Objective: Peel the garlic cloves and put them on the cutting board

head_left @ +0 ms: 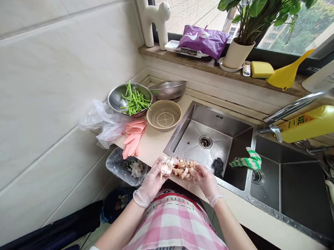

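Both hands wear thin clear gloves and meet at the front rim of the sink. My left hand [155,179] is closed on a pale garlic piece [166,167] with papery skin. My right hand [206,179] holds the side of a small dish of peeled garlic cloves [184,169] that rests at the sink's near edge. Below the left hand stands a lined waste bin [124,167] with garlic skins in it. A pink checked apron covers my front.
A steel double sink [212,124] has a black scrubber [218,165] and a green-striped cloth [248,162] on its divider. Left of it lie pink rubber gloves [134,136], a beige colander [164,115], a steel bowl of green stems [131,99] and plastic bags [105,123]. The windowsill holds a plant pot [237,54].
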Demonstrator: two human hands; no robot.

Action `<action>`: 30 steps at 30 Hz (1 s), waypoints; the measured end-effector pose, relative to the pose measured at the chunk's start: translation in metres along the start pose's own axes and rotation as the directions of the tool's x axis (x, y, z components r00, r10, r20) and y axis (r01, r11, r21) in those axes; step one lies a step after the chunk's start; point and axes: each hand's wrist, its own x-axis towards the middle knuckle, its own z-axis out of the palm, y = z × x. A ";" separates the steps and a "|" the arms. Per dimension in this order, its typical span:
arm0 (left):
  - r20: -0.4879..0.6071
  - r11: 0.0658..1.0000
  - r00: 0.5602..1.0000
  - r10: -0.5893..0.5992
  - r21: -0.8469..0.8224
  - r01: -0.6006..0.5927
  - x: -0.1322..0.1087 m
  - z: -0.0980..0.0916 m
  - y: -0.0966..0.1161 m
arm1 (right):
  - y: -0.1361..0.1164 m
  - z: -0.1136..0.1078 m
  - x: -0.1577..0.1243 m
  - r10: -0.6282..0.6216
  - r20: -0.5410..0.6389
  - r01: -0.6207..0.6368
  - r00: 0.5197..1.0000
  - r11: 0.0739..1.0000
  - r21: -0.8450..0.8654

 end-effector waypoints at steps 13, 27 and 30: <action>-0.020 0.997 1.000 0.015 -0.079 -0.017 -0.005 -0.013 0.011 | -0.078 0.048 0.028 -0.010 0.361 0.215 0.933 0.818 -0.533; 0.102 0.997 0.992 0.078 -0.032 -0.075 -0.012 -0.003 0.009 | -0.078 0.043 0.010 -0.060 0.236 0.090 0.970 0.989 -0.119; 0.094 0.995 0.992 0.089 0.047 -0.093 -0.009 0.005 0.001 | -0.082 0.035 0.000 -0.120 0.212 0.110 0.970 0.992 0.061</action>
